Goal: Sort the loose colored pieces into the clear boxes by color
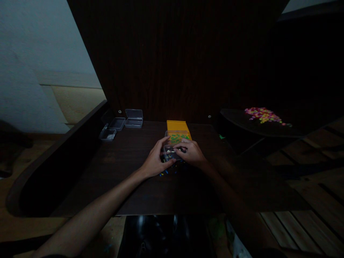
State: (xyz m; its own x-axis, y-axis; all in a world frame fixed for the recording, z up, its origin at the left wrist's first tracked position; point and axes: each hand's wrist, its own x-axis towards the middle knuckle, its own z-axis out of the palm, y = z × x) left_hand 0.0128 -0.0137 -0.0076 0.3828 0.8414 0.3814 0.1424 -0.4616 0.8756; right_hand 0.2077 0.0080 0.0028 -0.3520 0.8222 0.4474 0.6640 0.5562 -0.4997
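My left hand (pixel 155 160) grips the left side of a small clear plastic box (pixel 167 157), its thumb along the near edge. A few small pale pieces (pixel 172 151) lie inside the box. Over its right part, my right hand (pixel 192 152) is closed in a pinch; whatever is between the fingertips is too small to make out. Directly behind the box is a yellow case (pixel 177 125), with many small green pieces (pixel 176 137) showing at its near part. Small blue and yellow pieces (pixel 164 172) are scattered on the desk just in front of the box.
Two clear boxes with raised lids (pixel 134 123) (pixel 117 123) and a smaller clear box (pixel 108 136) stand at the back left of the dark desk (pixel 107 179). A pile of pink and yellow pieces (pixel 264 115) lies on a shelf at right. Dark panels rise behind and left.
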